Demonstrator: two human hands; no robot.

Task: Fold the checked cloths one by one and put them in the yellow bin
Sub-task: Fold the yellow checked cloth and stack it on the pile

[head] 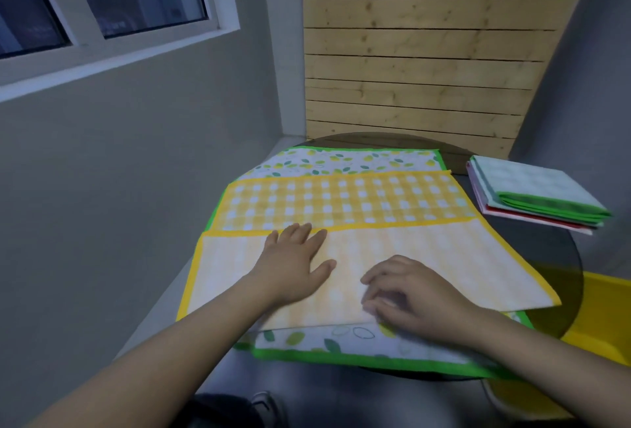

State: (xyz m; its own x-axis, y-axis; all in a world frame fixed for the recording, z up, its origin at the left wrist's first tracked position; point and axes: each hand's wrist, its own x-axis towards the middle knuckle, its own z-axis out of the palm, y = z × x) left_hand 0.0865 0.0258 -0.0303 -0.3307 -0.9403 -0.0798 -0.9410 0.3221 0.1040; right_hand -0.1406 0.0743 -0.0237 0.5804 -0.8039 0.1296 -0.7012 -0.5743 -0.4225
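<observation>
- The yellow checked cloth (pixel 341 202) lies on the round table (pixel 553 257), its near half folded over, pale side up
- The left hand (pixel 293 263) presses flat on the fold, fingers spread, gripping nothing
- The right hand (pixel 413 294) rests at the near edge, fingers curled; whether it pinches the cloth, I cannot tell
- A lemon-print cloth (pixel 341 161) lies underneath
- The yellow bin (pixel 601 318) stands at the right, beside the table
- A stack of folded cloths (pixel 532 192) lies far right

You are in a plain indoor room corner, more a small home or studio nook than a workshop: grey painted walls (pixel 143 168), a white-framed window (pixel 102 18) dark outside, a pale wooden slat panel (pixel 420 52), and a small round dark table (pixel 560 257) before you.
</observation>
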